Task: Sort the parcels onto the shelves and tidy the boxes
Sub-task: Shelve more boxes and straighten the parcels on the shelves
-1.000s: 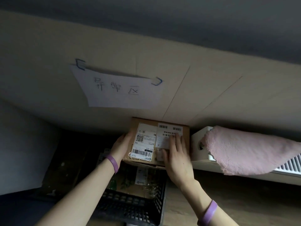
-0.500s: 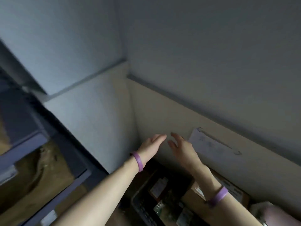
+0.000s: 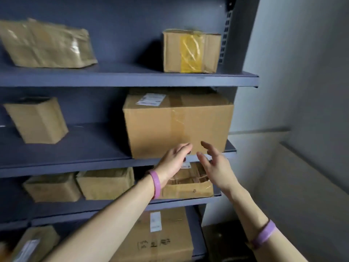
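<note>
A dark blue shelving unit (image 3: 120, 79) fills the view, with cardboard parcels on several levels. A large brown box (image 3: 166, 125) with a white label stands at the right end of the second shelf. My left hand (image 3: 174, 160) and my right hand (image 3: 215, 163) are both raised in front of the lower front edge of this box, fingers spread, holding nothing. The two hands are close together, and I cannot tell whether either one touches the box. Each wrist wears a purple band.
Above stand a taped box (image 3: 190, 51) and a wrapped parcel (image 3: 45, 44). A small box (image 3: 37, 120) sits left on the second shelf. Lower shelves hold more boxes (image 3: 105, 183), a crushed one (image 3: 188, 183) and a big labelled one (image 3: 160, 239). A grey wall (image 3: 302, 91) lies right.
One second ago both hands held a labelled box over a black crate by the wall. They let it go, the view swung left, and my empty hands now face the shelves.
</note>
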